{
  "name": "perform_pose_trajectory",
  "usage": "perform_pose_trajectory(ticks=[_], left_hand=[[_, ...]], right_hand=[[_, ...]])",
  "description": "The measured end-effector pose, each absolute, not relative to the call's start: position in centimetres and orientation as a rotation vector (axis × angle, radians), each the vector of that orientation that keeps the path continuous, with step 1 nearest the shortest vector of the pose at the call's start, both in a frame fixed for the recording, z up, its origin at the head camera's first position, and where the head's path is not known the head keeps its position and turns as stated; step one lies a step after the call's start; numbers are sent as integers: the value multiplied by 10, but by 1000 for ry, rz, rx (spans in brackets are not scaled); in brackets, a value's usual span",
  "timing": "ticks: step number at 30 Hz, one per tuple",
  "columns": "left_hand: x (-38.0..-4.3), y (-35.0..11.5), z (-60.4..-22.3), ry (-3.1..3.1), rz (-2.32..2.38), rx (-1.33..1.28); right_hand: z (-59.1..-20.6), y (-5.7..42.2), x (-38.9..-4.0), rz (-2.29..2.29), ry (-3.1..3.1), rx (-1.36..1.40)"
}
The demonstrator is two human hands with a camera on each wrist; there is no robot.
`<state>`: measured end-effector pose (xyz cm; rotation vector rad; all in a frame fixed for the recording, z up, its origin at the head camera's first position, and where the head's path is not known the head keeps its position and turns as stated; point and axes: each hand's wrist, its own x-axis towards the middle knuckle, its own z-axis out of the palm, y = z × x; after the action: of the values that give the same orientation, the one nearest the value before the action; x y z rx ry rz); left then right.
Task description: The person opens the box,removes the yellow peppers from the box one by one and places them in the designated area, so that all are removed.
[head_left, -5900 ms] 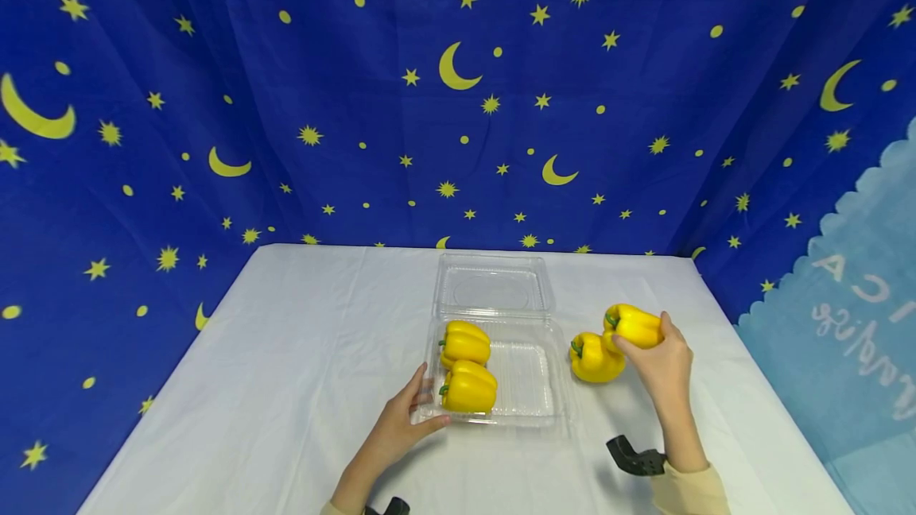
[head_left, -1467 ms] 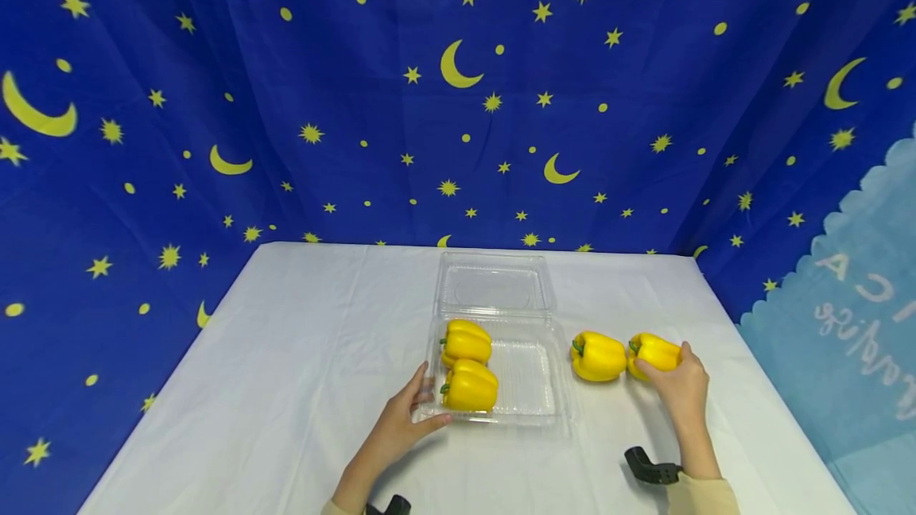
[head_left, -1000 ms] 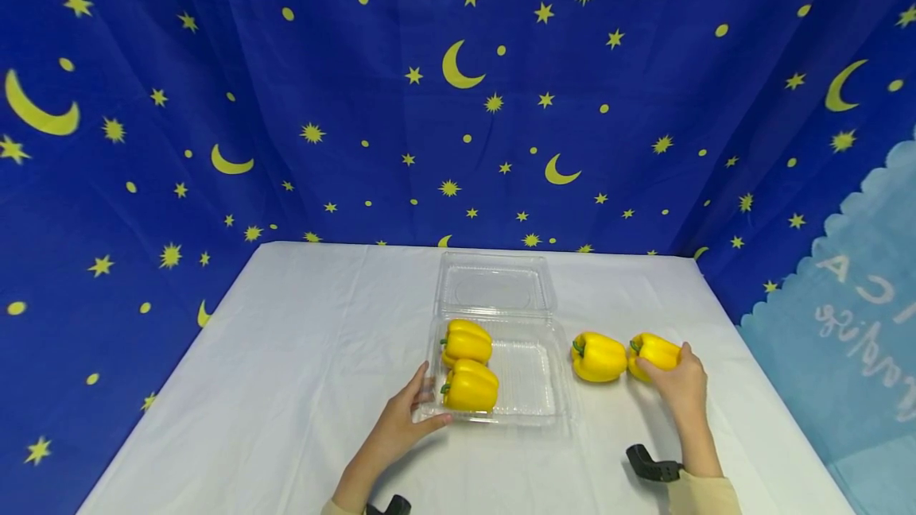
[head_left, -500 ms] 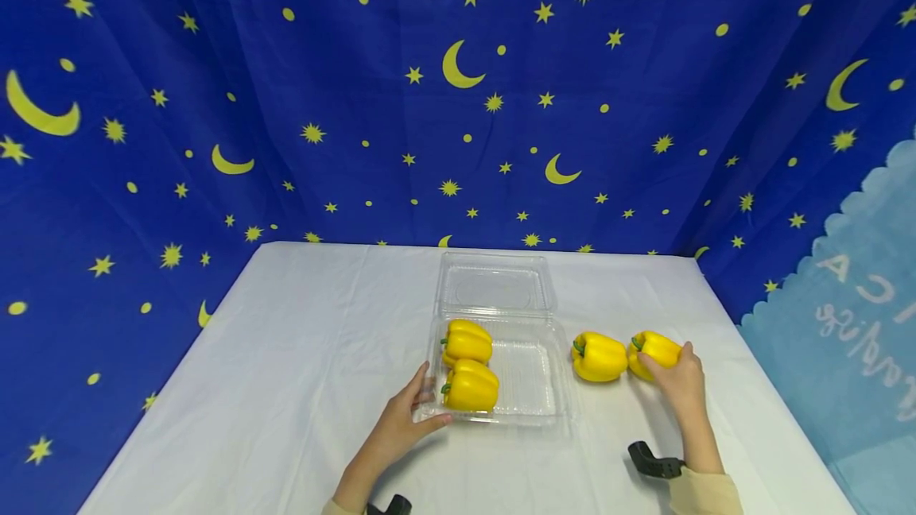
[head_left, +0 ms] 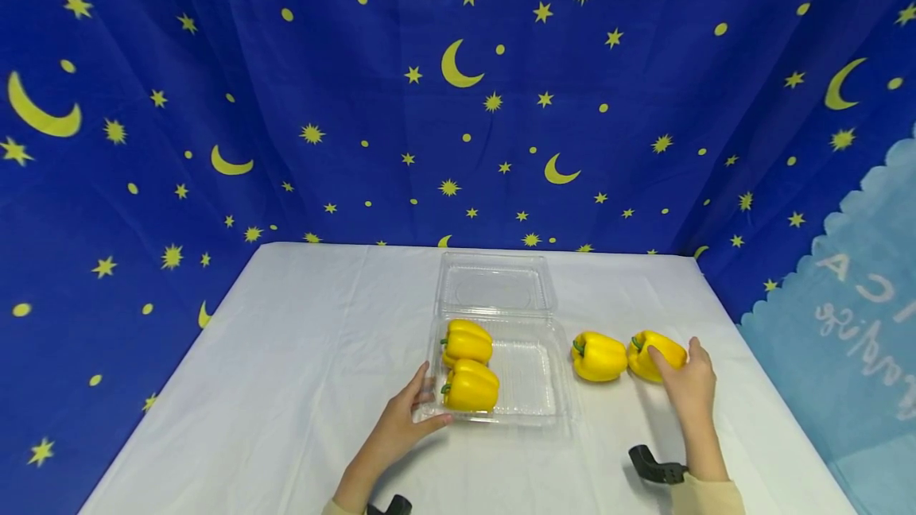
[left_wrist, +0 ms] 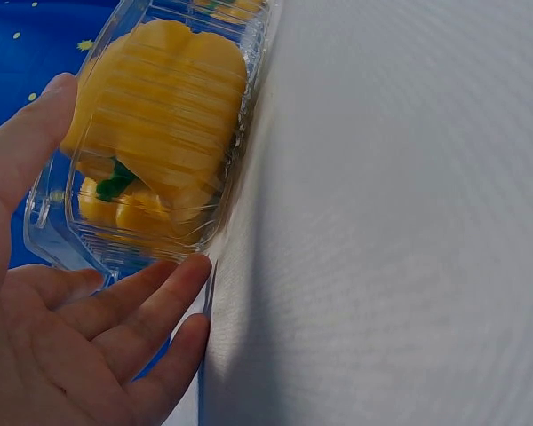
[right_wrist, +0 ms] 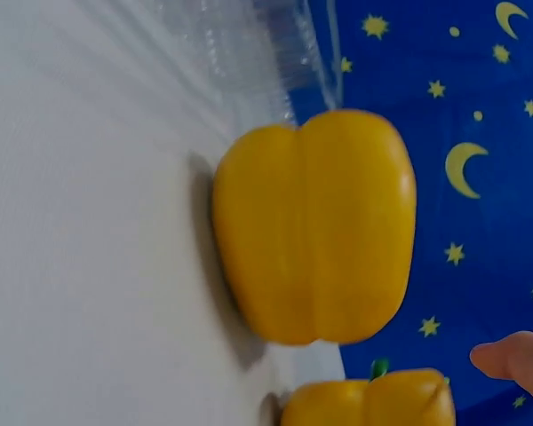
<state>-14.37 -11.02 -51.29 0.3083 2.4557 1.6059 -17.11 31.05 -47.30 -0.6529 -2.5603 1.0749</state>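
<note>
My left hand [head_left: 401, 420] lies at the near left corner of a clear plastic clamshell container [head_left: 525, 420], thumb along its front and fingers at its left side. The fingers look nearly straight in the left wrist view, touching the wall. Inside the container's left half lie two yellow bell peppers, a far one [head_left: 468, 340] and a near one [head_left: 472, 386]. To the right of it, two more rest on the cloth side by side: a left pepper [head_left: 598, 357] and a right pepper [head_left: 654, 352]. My right hand [head_left: 692, 384] is spread by the right pepper, its thumb [right_wrist: 515, 359] apart from it.
The container's lid [head_left: 494, 284] lies folded back towards the rear. A white cloth covers the table [head_left: 308, 340]. Behind hangs a blue curtain [head_left: 358, 102] with yellow moons and stars, and a light blue panel [head_left: 851, 316] stands at the right.
Earlier my right hand held the right pepper above the other; it then set it down on the cloth to the right. Now the hand has loosened and drawn slightly right. The left hand stays put.
</note>
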Motion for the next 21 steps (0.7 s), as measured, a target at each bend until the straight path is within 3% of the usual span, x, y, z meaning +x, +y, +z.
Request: perform_pose_trajectory(ticks=[21], left_hand=[[-145, -111, -515, 2461, 1604, 310]], right_hand=[[-445, 272, -167, 1182, -2458, -568]])
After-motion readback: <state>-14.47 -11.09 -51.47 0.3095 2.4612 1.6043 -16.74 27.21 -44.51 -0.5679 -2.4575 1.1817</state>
